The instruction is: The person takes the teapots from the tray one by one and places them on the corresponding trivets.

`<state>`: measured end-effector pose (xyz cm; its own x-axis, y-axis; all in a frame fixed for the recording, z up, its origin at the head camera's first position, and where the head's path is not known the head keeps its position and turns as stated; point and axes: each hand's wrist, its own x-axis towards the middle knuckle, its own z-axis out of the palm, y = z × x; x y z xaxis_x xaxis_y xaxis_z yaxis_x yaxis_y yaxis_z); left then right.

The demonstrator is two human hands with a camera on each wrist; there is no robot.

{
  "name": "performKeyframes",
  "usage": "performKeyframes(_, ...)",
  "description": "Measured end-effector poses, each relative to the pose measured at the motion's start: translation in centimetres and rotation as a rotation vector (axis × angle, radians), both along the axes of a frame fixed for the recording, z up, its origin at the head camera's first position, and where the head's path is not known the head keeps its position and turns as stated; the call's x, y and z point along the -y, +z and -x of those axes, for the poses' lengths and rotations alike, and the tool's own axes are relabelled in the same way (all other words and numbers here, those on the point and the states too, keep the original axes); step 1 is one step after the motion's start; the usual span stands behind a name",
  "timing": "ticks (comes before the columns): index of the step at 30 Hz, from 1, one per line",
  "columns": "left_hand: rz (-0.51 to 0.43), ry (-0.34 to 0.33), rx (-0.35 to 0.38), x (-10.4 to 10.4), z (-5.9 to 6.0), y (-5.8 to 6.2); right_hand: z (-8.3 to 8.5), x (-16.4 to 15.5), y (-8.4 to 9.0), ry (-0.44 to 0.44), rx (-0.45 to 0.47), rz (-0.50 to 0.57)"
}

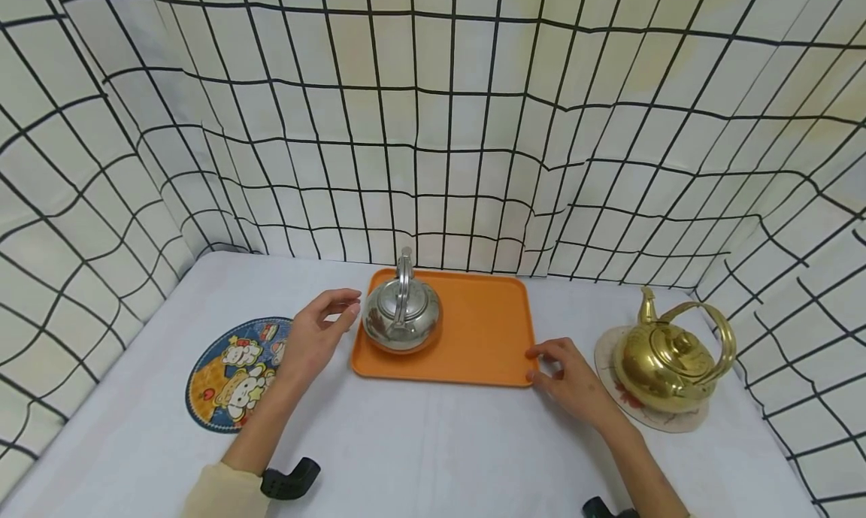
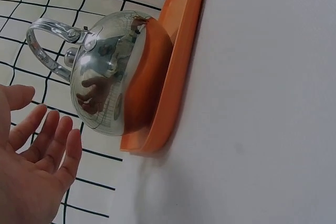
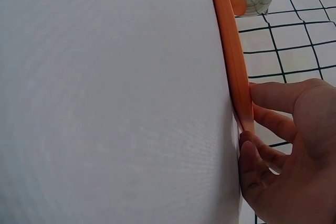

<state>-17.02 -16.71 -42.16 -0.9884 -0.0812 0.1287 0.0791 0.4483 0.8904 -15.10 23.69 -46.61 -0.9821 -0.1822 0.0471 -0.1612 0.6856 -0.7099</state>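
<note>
A shiny silver kettle (image 1: 402,314) with a raised hoop handle stands on the left part of an orange tray (image 1: 483,322). My left hand (image 1: 316,339) hovers just left of the kettle, its fingers spread and loosely bent. In the left wrist view a gap shows between those fingers and the kettle (image 2: 113,72), and nothing lies in the palm. At the tray's right edge, near the front corner, my right hand (image 1: 571,379) pinches the rim. The right wrist view has its thumb against the tray rim (image 3: 234,51), with fingertips at the corner.
To the right, a gold kettle (image 1: 666,364) stands on a pale round mat (image 1: 609,345). A round cartoon placemat (image 1: 237,375) lies at the left, partly behind my left forearm. White cloth (image 1: 433,443) covers the table. Black-gridded white curtains (image 1: 433,119) enclose the back and sides.
</note>
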Motion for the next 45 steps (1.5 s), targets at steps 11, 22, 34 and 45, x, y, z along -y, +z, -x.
performKeyframes(11,-0.112,-0.064,-0.053,-0.6,0.4,0.3,0.1,0.0,0.2,-0.004,0.029,-0.009)
performKeyframes(22,-0.176,-0.099,-0.056,-1.4,0.6,0.5,0.0,0.2,0.2,-0.011,0.044,-0.005)
performKeyframes(34,-0.303,-0.210,-0.095,-2.7,0.5,0.5,-0.2,0.2,0.1,-0.021,0.043,0.018)
performKeyframes(45,-0.361,-0.232,-0.140,-3.5,0.6,0.3,-0.1,0.2,0.0,-0.022,0.043,0.014)
